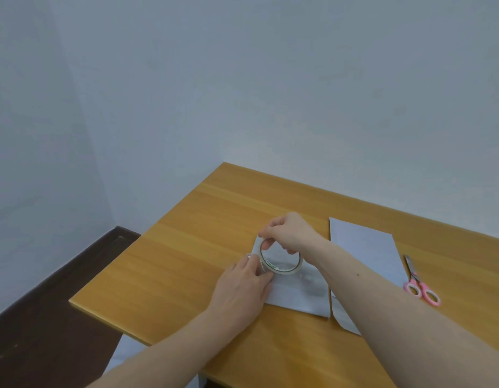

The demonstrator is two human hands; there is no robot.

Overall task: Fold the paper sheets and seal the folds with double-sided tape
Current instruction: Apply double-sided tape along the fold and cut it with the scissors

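Observation:
A roll of double-sided tape (283, 268) is held just above a folded white paper sheet (297, 296) on the wooden table (186, 247). My right hand (290, 233) grips the roll's upper rim, with fingers curled through its ring. At the roll's near left side, my left hand (242, 287) pinches the loose tape end, and a short strip stretches between them. A second white sheet (365, 256) lies flat to the right, partly hidden under my right forearm.
Pink-handled scissors (420, 284) lie closed on the table at the right of the second sheet. The table's left edge runs beside a dark brown floor strip (60, 289). A pale wall (242, 93) stands behind the table.

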